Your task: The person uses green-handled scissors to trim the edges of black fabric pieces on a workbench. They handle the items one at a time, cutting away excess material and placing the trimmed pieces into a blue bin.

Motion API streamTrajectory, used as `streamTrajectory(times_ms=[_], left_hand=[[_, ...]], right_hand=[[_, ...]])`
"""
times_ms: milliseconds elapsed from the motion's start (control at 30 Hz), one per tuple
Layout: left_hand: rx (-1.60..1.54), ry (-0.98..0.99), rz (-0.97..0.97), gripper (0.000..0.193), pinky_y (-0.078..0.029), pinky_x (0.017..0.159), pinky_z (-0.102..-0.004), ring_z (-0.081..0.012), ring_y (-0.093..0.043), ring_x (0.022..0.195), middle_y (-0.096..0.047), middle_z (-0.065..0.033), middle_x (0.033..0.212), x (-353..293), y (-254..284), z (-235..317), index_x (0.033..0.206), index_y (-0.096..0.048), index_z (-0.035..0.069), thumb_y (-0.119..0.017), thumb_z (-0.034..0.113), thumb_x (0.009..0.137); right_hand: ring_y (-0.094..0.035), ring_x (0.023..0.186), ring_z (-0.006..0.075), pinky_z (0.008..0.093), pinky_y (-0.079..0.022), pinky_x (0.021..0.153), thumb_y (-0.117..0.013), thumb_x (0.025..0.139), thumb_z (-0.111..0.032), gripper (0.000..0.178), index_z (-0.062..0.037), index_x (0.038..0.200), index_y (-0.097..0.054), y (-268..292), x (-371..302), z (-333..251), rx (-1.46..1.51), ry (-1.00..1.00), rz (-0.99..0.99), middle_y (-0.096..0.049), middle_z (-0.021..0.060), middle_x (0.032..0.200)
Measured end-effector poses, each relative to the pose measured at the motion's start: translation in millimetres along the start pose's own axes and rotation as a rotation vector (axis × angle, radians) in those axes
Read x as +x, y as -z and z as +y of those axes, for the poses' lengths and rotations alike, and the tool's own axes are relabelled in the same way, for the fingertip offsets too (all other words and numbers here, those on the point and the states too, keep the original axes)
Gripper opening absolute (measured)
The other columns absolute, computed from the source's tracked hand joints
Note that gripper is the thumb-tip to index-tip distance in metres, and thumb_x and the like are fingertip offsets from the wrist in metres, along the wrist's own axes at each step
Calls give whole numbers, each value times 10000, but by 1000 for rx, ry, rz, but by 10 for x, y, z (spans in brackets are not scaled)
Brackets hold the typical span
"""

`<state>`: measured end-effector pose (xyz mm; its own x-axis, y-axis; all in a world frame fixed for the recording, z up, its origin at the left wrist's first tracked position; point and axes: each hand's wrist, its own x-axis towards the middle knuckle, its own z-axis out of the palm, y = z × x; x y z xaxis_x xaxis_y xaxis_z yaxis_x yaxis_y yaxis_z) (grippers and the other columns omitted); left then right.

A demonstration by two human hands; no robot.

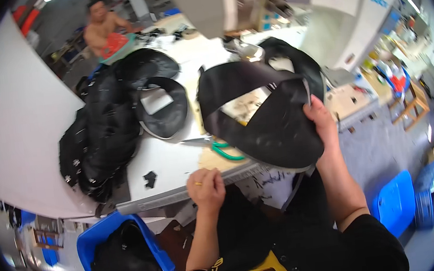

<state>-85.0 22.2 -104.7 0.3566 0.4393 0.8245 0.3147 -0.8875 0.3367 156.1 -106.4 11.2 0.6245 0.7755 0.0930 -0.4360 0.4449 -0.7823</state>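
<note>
In my right hand is a black shoe upper, gripped at its right edge and raised over the table's front. It is a looped, curved piece with an opening in its middle. Fingers curled, my left hand is at the table edge, left of the upper; whether anything is in it is hidden. Scissors with green handles lie on the table, partly covered by the raised upper. Another black upper lies to the left, against a large heap of black uppers.
Behind the raised upper lies a further black piece, beside the sewing machine. A small black scrap is on the white table. Below left stands a blue bin with black pieces. Across the table, a person holds a green basin.
</note>
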Motion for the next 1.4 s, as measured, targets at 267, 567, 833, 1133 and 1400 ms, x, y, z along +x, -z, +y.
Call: streamTrajectory(times_ms=[267, 567, 833, 1133, 1400], left_hand=[[89, -60, 34, 143, -438, 689, -364, -254, -569, 757, -579, -46, 810, 8, -98, -6, 826, -617, 89, -686, 60, 704], [108, -11, 24, 135, -433, 675, -325, -199, -584, 744, -571, 7, 757, 100, -3, 45, 804, -616, 137, -679, 100, 691], [136, -1, 30, 134, -435, 686, -313, -187, -583, 766, -573, 17, 792, 20, 19, 35, 818, -627, 141, -693, 118, 704], [-228, 350, -58, 195, -466, 681, -334, -231, -581, 795, -574, -47, 920, 245, 47, -67, 937, -613, 77, -668, 114, 754], [-6, 521, 58, 452, -347, 986, -408, -343, -419, 1185, -443, -227, 1246, 863, 72, -1311, 1140, -528, 13, -693, 174, 751]], right_hand=[[-623, 810, 212, 361, -516, 764, -502, 853, -86, 174, -5, 994, -564, 1435, 441, -377, -165, -153, 506, -630, 102, 923], [-606, 955, 309, 408, -551, 783, -468, 838, -38, 389, -9, 1225, -457, 1574, 877, -35, 41, 9, 488, -555, 158, 1113], [-545, 1030, 233, 347, -443, 888, -503, 855, -53, 344, 17, 1191, -474, 1466, 708, 29, -527, 405, 635, -535, 132, 1164], [-489, 1043, 323, 417, -374, 903, -614, 755, -54, 327, 2, 1065, -526, 196, -117, 597, -1485, 873, -362, -521, 177, 1128], [-417, 1182, 375, 457, -354, 912, -660, 732, -194, 437, -46, 1130, -557, -185, 71, 962, -1650, 655, -495, -498, 171, 1228]])
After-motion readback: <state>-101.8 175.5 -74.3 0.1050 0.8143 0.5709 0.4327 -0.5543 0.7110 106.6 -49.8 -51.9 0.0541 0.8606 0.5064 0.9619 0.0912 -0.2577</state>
